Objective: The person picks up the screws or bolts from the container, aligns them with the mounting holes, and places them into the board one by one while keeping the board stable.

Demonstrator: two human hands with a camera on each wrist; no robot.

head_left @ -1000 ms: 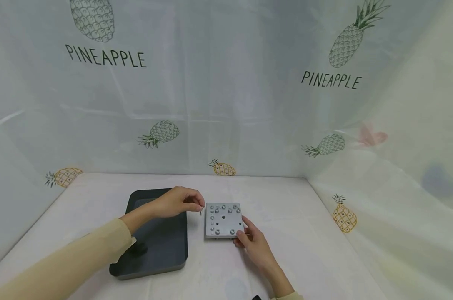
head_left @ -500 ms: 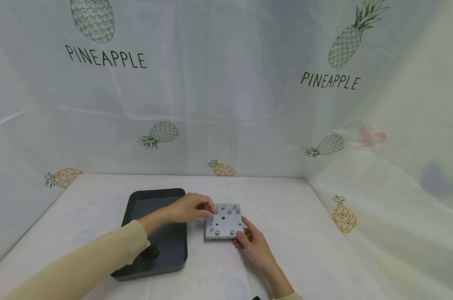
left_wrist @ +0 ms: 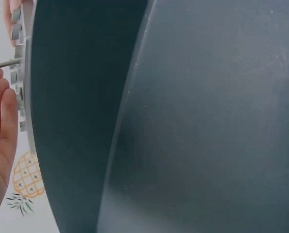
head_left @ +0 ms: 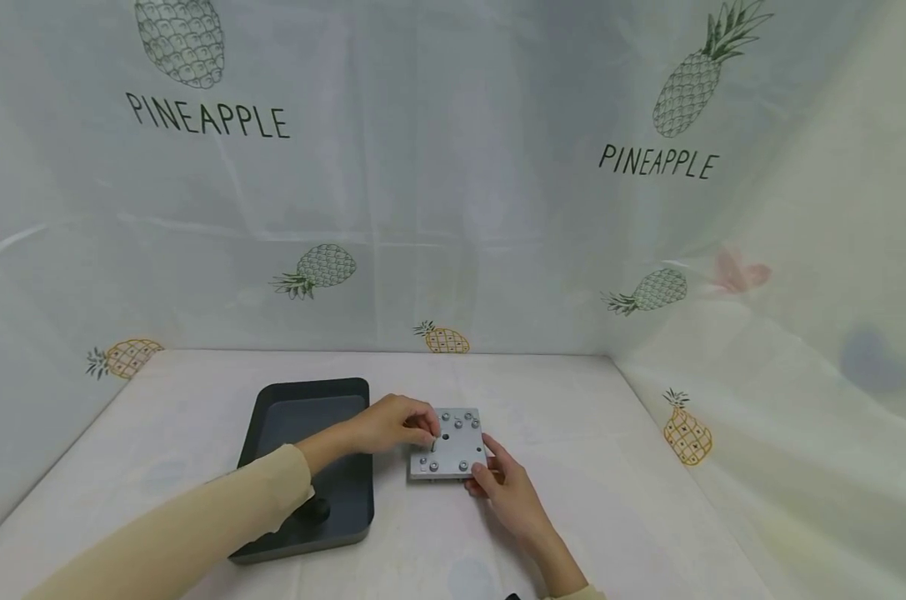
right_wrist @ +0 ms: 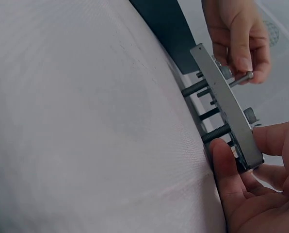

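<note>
A square silvery metal plate (head_left: 453, 454) sits on the table with several socket-head screws in its top. In the right wrist view, threaded screw ends stick out beneath the plate (right_wrist: 227, 104). My left hand (head_left: 398, 425) reaches over the plate's left side, pinching a slim metal pin (right_wrist: 240, 79) between thumb and fingers. The pin stands at the plate's top face; whether its lower end is inside a hole I cannot tell. My right hand (head_left: 508, 487) grips the plate's near right corner, thumb and fingers on its upper and lower sides.
A dark grey rectangular tray (head_left: 302, 412) lies left of the plate, under the left forearm. White table covering (head_left: 588, 467) extends around. A pineapple-printed curtain (head_left: 490, 208) hangs behind and to the sides.
My left hand has moved right and slightly nearer, from beside the plate to over its left part, carrying the pin. My right hand and the plate have stayed put.
</note>
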